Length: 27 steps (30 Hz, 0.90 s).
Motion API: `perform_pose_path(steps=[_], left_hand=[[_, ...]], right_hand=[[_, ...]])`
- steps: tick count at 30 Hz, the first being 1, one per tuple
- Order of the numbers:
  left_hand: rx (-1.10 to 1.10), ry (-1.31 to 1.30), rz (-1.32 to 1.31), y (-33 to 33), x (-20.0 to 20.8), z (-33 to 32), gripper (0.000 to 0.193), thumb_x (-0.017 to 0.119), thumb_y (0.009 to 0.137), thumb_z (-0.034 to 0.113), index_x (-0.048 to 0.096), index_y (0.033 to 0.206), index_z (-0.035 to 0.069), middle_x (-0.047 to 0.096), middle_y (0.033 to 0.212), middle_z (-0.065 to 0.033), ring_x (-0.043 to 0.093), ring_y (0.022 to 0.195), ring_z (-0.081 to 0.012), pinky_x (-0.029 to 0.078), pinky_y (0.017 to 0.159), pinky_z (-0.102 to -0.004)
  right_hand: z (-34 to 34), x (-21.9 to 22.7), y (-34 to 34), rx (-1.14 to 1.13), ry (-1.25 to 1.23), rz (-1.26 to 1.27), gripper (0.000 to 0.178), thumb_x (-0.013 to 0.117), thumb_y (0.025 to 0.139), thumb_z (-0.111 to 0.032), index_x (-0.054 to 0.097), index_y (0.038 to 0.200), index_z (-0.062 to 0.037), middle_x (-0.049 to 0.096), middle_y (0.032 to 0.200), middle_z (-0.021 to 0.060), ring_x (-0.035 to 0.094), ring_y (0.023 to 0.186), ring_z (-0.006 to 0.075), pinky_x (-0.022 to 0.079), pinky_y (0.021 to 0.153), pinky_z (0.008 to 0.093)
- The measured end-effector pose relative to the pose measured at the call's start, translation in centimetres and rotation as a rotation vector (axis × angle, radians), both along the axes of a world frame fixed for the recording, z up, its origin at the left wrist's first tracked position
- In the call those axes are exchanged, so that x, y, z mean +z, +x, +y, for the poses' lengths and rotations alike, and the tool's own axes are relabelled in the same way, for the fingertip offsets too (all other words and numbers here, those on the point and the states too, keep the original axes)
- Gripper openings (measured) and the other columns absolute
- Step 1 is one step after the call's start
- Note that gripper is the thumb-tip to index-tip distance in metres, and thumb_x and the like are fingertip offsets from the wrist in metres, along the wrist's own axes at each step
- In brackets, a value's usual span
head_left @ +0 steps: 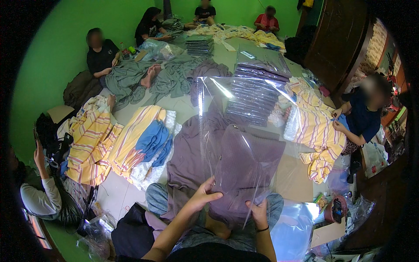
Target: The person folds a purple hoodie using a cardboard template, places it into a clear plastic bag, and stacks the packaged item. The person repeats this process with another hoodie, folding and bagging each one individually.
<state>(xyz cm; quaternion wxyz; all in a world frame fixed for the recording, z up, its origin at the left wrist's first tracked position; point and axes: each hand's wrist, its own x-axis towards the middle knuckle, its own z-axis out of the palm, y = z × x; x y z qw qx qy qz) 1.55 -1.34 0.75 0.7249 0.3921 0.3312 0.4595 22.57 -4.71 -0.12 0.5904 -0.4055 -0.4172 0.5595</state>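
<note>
A folded mauve ribbed garment (249, 159) is in front of my lap, behind or inside a large clear plastic bag (214, 89). The bag's empty end stands up beyond the garment and catches the light. At the lower left, my left hand (204, 195) grips the garment and plastic, thumb on top and some fingers hidden underneath. Closed on the lower right edge is my right hand (258, 210), a dark band around its wrist. More loose mauve fabric (187, 150) spreads over the floor to the left, touching my knee.
A tall stack of bagged mauve garments (255, 98) stands ahead. Clear plastic sheets (290, 231) and brown cardboard (293, 179) lie at right. Yellow striped clothes (89, 148) are heaped left. Several people sit around, one person (366, 113) close at right handling striped cloth.
</note>
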Motion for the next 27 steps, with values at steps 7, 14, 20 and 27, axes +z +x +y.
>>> perform_pose_path(steps=[7, 14, 20, 27], left_hand=[[0.012, 0.036, 0.024, 0.5, 2.0, -0.5, 0.077, 0.067, 0.069, 0.018, 0.023, 0.127, -0.006, 0.036, 0.124, -0.0151, 0.033, 0.115, -0.0226, 0.023, 0.096, -0.0302], [0.059, 0.034, 0.081, 1.1, 3.2, -1.0, 0.074, 0.065, 0.071, 0.019, 0.024, 0.127, -0.005, 0.035, 0.125, -0.0151, 0.032, 0.116, -0.0229, 0.023, 0.097, -0.0296], [0.045, 0.077, 0.084, 1.2, 3.7, -1.4, 0.073, 0.065, 0.072, 0.018, 0.023, 0.127, -0.005, 0.035, 0.125, -0.016, 0.032, 0.116, -0.0234, 0.023, 0.097, -0.03], [0.036, 0.088, 0.143, 1.4, 4.0, -1.6, 0.071, 0.064, 0.073, 0.018, 0.024, 0.127, -0.005, 0.037, 0.123, -0.0158, 0.034, 0.114, -0.023, 0.024, 0.096, -0.0301]], right_hand=[[-0.1, 0.3, 0.0, 0.003, -0.007, -0.033, 0.043, 0.067, 0.067, -0.005, 0.046, 0.105, -0.0021, 0.055, 0.094, 0.0041, 0.052, 0.086, 0.0143, 0.041, 0.077, 0.0275], [0.0, 0.4, 0.1, -0.025, 0.032, -0.111, 0.042, 0.066, 0.067, -0.006, 0.046, 0.104, -0.0018, 0.055, 0.093, 0.0032, 0.051, 0.085, 0.0139, 0.04, 0.077, 0.0279], [-0.2, -0.5, 0.3, -0.021, 0.02, 0.006, 0.041, 0.068, 0.066, -0.006, 0.047, 0.102, -0.0019, 0.055, 0.092, 0.0029, 0.051, 0.085, 0.0141, 0.04, 0.077, 0.0281], [-0.3, -1.1, 0.4, -0.037, -0.026, -0.012, 0.043, 0.068, 0.066, -0.006, 0.047, 0.102, -0.0018, 0.054, 0.094, 0.0035, 0.051, 0.086, 0.0142, 0.04, 0.077, 0.0278]])
